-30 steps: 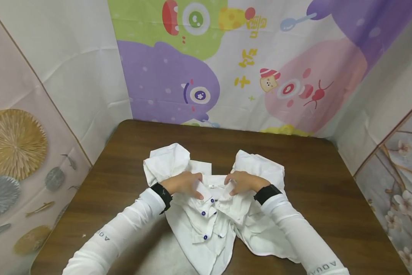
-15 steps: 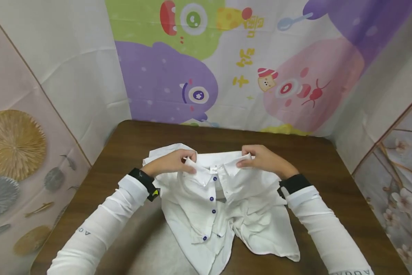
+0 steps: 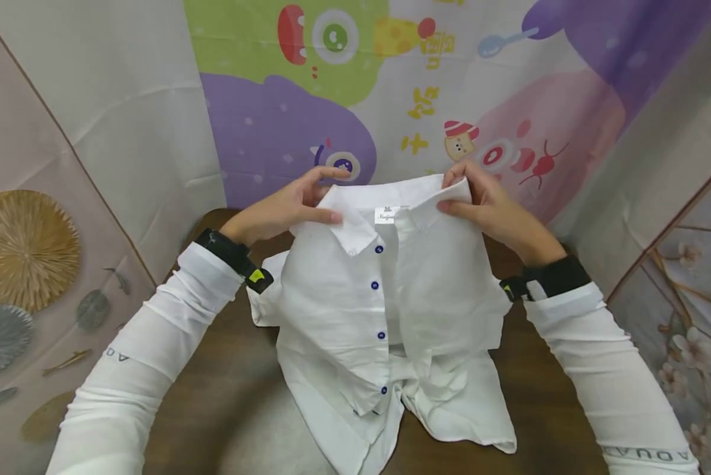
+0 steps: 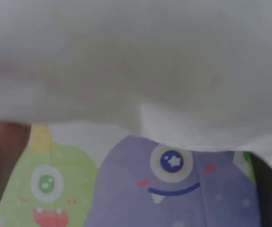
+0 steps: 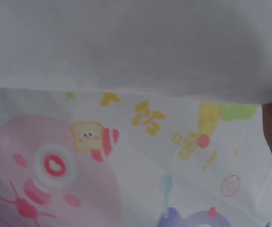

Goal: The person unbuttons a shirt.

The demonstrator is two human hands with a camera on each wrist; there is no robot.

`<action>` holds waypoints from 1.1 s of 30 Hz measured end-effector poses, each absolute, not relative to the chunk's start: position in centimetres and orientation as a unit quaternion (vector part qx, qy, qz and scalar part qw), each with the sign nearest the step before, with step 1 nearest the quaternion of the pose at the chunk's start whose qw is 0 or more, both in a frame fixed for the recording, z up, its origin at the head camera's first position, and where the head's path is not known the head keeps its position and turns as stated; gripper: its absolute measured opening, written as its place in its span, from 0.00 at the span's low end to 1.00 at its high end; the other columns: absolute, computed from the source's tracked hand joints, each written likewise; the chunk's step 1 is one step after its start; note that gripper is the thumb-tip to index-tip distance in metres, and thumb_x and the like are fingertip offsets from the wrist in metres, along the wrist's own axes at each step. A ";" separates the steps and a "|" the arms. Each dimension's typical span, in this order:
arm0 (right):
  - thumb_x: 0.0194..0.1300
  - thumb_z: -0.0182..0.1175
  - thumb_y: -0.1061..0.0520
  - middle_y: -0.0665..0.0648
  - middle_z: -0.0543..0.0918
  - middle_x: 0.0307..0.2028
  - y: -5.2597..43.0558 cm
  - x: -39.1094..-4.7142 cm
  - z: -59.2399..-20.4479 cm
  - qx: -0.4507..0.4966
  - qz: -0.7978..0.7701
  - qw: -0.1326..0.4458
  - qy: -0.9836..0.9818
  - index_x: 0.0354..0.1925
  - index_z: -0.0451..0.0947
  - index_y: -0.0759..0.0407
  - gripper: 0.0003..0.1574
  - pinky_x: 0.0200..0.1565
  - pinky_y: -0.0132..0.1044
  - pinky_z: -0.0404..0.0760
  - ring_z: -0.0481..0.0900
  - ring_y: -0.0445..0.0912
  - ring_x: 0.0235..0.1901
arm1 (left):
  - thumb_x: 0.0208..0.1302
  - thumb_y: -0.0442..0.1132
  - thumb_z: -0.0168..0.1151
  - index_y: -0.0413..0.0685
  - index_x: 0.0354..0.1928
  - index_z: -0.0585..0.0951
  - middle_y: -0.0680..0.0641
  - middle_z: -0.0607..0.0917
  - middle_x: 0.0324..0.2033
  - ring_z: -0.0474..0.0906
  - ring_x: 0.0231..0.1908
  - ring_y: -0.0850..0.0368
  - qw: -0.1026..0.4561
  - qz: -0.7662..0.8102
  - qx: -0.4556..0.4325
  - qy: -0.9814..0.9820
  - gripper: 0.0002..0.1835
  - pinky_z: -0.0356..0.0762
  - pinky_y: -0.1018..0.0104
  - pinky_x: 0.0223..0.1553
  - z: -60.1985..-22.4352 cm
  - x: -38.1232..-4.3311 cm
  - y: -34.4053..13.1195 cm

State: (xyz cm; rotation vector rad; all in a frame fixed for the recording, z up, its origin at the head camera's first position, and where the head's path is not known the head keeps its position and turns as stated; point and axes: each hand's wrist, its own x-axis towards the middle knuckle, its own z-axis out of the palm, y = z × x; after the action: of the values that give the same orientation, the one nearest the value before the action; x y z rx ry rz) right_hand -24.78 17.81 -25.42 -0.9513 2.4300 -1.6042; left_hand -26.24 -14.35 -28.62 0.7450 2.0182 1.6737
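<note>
A white button-up shirt [image 3: 338, 297] with dark blue buttons hangs by its collar [image 3: 391, 193] between my two hands, its lower part lying on the table. My left hand [image 3: 305, 201] pinches the collar's left side between thumb and fingers. At the other end of the collar, my right hand [image 3: 489, 204] grips the cloth with the thumb in front. A neck label [image 3: 385, 215] shows inside. White cloth fills the top of both wrist views, in the left wrist [image 4: 126, 71] and the right wrist [image 5: 126, 47].
Under the shirt is a dark brown wooden table [image 3: 545, 396]. A cartoon-printed curtain [image 3: 296, 125] hangs close behind it, with pale patterned side walls to the left and right. Each wrist bears a black strap [image 3: 557, 277].
Both hands took the collar from the table, spread it apart, and raised it up and away. The shirt front has unfolded from a crumpled heap into a hanging sheet.
</note>
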 end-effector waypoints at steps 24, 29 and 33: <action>0.67 0.52 0.53 0.63 0.77 0.44 15.2 -22.7 -20.6 -0.233 -0.276 0.032 0.932 0.58 0.68 0.60 0.23 0.44 0.48 0.73 0.74 0.54 0.40 | 0.67 0.52 0.50 0.47 0.33 0.68 0.49 0.62 0.20 0.67 0.27 0.49 -0.196 0.291 0.236 0.906 0.15 0.60 0.62 0.29 -25.4 -30.8 -13.8; 0.61 0.59 0.52 0.60 0.78 0.30 17.1 -24.5 -23.0 -0.183 -0.231 -0.003 0.955 0.42 0.78 0.65 0.17 0.30 0.38 0.69 0.71 0.51 0.31 | 0.65 0.50 0.56 0.49 0.35 0.73 0.48 0.70 0.22 0.68 0.28 0.52 -0.087 0.322 0.258 0.907 0.12 0.65 0.64 0.30 -27.7 -30.5 -13.3; 0.58 0.62 0.51 0.62 0.81 0.30 17.9 -25.9 -25.7 -0.131 -0.231 -0.055 0.963 0.40 0.82 0.64 0.18 0.29 0.37 0.66 0.72 0.52 0.31 | 0.60 0.49 0.61 0.47 0.28 0.75 0.46 0.71 0.27 0.68 0.33 0.50 -0.071 0.280 0.249 0.924 0.13 0.64 0.60 0.35 -29.1 -30.4 -12.4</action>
State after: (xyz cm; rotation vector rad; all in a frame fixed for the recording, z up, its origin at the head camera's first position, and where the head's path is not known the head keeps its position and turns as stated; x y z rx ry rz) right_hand -25.88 17.95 -25.74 -0.4253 3.1344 -0.7519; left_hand -30.44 -12.45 -29.10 0.8212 3.0429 0.9209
